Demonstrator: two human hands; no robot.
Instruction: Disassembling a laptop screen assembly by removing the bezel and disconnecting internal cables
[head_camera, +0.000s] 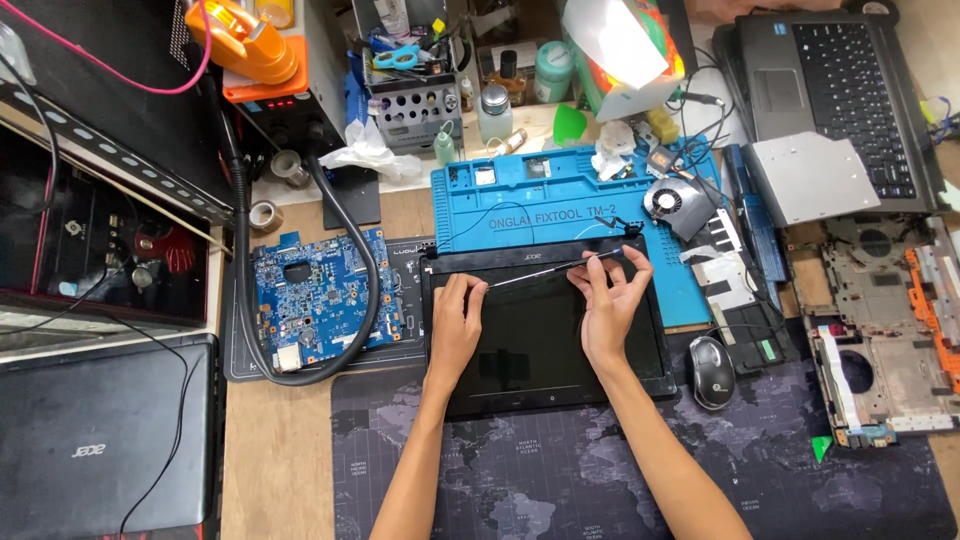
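Observation:
A black laptop screen panel lies flat in front of me on the dark map-print desk mat. My left hand rests palm down on the panel's upper left part. My right hand sits at the panel's upper right and pinches a thin metal tool, like long tweezers. The tool slants down to the left along the top bezel, its tip close to my left fingertips. A thin black cable runs from the panel's top corners over the blue mat behind.
A blue repair mat with a cooling fan lies behind the panel. A blue motherboard and a black hose sit left. A mouse, an opened laptop chassis and an open laptop are right. A closed black laptop is far left.

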